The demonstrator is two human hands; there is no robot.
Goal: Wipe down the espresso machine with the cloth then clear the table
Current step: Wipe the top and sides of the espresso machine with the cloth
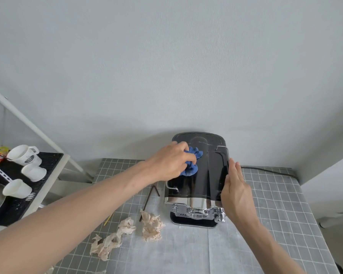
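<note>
Left hand (169,163) clutches cloth (192,162), scrubbing machine (204,175) top near surface (275,204) back edge; right hand (236,190), fingers straight, braces machine's side against sliding.

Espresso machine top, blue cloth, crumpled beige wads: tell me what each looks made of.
Black espresso machine top: glossy plastic or lacquered metal, mirror reflections; its chrome front looks like polished metal. Blue cloth, gripped by the left hand: soft woven fabric, bunched folds. Crumpled beige wads: thin tissue paper, apparently.
</note>
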